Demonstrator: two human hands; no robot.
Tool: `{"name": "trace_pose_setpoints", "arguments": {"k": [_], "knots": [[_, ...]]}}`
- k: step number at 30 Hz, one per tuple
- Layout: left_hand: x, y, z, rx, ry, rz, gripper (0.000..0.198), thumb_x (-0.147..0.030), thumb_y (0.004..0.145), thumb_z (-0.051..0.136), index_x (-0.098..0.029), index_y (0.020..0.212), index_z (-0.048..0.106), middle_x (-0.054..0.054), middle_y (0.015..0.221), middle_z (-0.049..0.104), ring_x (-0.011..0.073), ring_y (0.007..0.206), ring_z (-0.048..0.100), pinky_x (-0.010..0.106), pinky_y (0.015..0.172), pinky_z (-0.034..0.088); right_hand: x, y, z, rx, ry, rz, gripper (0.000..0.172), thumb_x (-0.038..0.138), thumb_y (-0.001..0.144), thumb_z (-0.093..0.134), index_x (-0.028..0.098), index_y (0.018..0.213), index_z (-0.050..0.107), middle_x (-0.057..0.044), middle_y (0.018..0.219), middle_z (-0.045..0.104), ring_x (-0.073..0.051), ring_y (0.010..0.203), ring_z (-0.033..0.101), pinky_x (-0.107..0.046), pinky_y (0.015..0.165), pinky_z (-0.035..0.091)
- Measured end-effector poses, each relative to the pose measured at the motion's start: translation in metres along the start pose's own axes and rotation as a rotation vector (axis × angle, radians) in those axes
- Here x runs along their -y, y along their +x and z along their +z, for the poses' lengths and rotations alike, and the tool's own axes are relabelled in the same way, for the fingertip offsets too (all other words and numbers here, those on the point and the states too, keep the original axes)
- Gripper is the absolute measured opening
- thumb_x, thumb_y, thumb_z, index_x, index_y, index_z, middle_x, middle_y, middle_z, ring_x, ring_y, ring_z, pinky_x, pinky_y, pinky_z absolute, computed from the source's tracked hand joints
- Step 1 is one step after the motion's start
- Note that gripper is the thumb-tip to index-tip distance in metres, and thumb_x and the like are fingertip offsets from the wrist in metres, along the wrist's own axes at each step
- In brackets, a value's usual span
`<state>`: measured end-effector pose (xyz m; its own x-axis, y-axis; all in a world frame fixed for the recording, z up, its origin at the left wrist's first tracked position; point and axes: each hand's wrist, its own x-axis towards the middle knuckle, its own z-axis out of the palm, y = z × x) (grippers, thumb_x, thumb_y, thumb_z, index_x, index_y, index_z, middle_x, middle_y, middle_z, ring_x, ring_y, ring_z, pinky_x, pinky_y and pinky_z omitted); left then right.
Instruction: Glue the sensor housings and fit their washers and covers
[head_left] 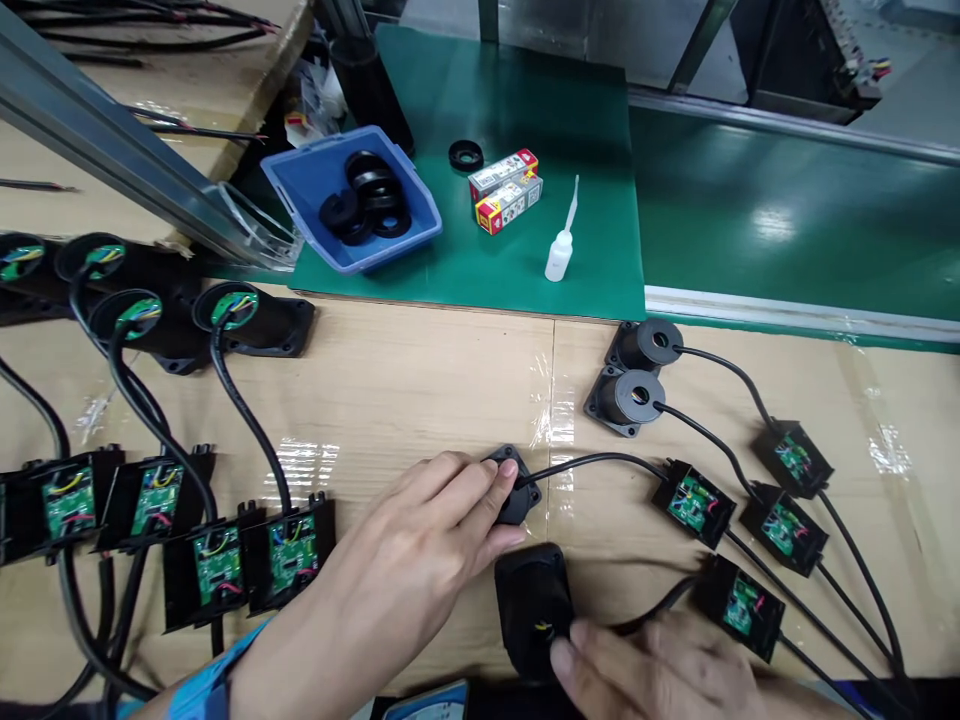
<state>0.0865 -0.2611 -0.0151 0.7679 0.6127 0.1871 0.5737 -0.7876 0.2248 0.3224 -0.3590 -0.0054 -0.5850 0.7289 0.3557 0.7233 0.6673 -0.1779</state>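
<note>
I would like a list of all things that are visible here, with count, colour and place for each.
black housings: two upright at right of the table, two more under the hands
open boxes with green circuit boards: four at right, four at left, black, on cables
round black units with green tops: four at upper left
blue bin: one, on the green mat, holding black rings
black ring: one, loose on the mat
small cartons: two, red, white and yellow, mid mat
white squeeze bottle: one, on the mat
left hand: on a housing at centre
right hand: blurred, touching the lower housing
</note>
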Motion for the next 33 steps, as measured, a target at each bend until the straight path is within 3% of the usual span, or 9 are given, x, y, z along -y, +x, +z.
{"name": "trace_pose_setpoints", "arguments": {"k": [3,5,9,12,15,21,28,33], "knots": [[0.001,-0.003,0.000,0.008,0.014,0.035,0.040,-0.024,0.110,0.036,-0.004,0.134,0.062,0.012,0.112,0.072,0.0261,0.103,0.064,0.042,0.086,0.059,-0.013,0.028,-0.002,-0.002,-0.006,0.021,0.037,0.040,0.107,0.051,0.015,0.119,0.076,-0.003,0.122,0.078,-0.014,0.075,0.071,-0.027,0.068,0.055],[0.003,-0.003,0.000,0.001,0.003,0.054,0.040,-0.023,0.110,0.034,-0.007,0.129,0.065,0.012,0.111,0.072,0.0256,0.100,0.065,0.042,0.085,0.059,-0.018,0.041,0.008,-0.004,0.024,0.067,0.045,0.044,0.108,0.045,0.012,0.122,0.074,-0.005,0.129,0.075,-0.018,0.086,0.070,-0.032,0.074,0.055],[0.006,-0.003,0.002,-0.019,-0.005,0.067,0.041,-0.031,0.108,0.043,-0.003,0.130,0.063,0.014,0.112,0.072,0.0269,0.103,0.065,0.041,0.084,0.059,-0.016,0.046,0.028,0.004,0.010,0.070,0.045,0.042,0.108,0.046,0.008,0.122,0.073,-0.007,0.122,0.078,-0.019,0.093,0.066,-0.034,0.079,0.051],[0.008,-0.004,0.004,-0.033,0.008,0.067,0.046,-0.037,0.108,0.043,-0.002,0.131,0.062,0.017,0.117,0.070,0.0297,0.110,0.064,0.044,0.087,0.059,-0.011,0.042,0.030,0.008,-0.038,0.059,0.042,0.038,0.107,0.049,0.006,0.122,0.072,-0.009,0.121,0.078,-0.018,0.095,0.065,-0.034,0.084,0.047],[0.009,-0.007,0.008,-0.069,0.013,0.062,0.051,-0.046,0.107,0.044,-0.005,0.130,0.063,0.019,0.124,0.068,0.0334,0.124,0.061,0.046,0.096,0.057,-0.010,0.042,0.027,0.029,-0.041,0.058,0.042,0.039,0.106,0.052,0.005,0.124,0.071,-0.009,0.115,0.078,-0.020,0.092,0.064,-0.036,0.084,0.045],[0.010,-0.013,0.016,-0.124,0.017,0.020,0.054,-0.052,0.102,0.055,-0.011,0.135,0.058,0.018,0.125,0.068,0.0355,0.135,0.057,0.046,0.095,0.058,-0.019,0.046,0.027,0.081,0.020,0.112,0.031,0.031,0.106,0.050,0.013,0.118,0.072,0.000,0.076,0.072,-0.018,0.069,0.065,-0.036,0.069,0.041],[0.013,-0.014,0.019,-0.143,-0.014,0.034,0.066,-0.064,0.093,0.061,-0.016,0.138,0.056,0.017,0.125,0.068,0.0398,0.138,0.055,0.052,0.099,0.059,-0.029,0.046,0.025,0.129,0.075,0.138,0.031,0.030,0.109,0.047,0.017,0.105,0.075,0.000,0.074,0.075,-0.014,0.062,0.070,-0.032,0.057,0.036],[0.005,-0.019,0.032,-0.207,0.112,0.047,0.059,-0.038,0.097,0.069,-0.009,0.145,0.051,0.019,0.129,0.070,0.0365,0.134,0.060,0.046,0.101,0.057,-0.030,0.046,0.024,0.240,0.067,0.174,0.043,0.038,0.112,0.036,0.020,0.112,0.075,-0.001,0.073,0.076,-0.013,0.059,0.066,-0.032,0.055,0.030]]}}
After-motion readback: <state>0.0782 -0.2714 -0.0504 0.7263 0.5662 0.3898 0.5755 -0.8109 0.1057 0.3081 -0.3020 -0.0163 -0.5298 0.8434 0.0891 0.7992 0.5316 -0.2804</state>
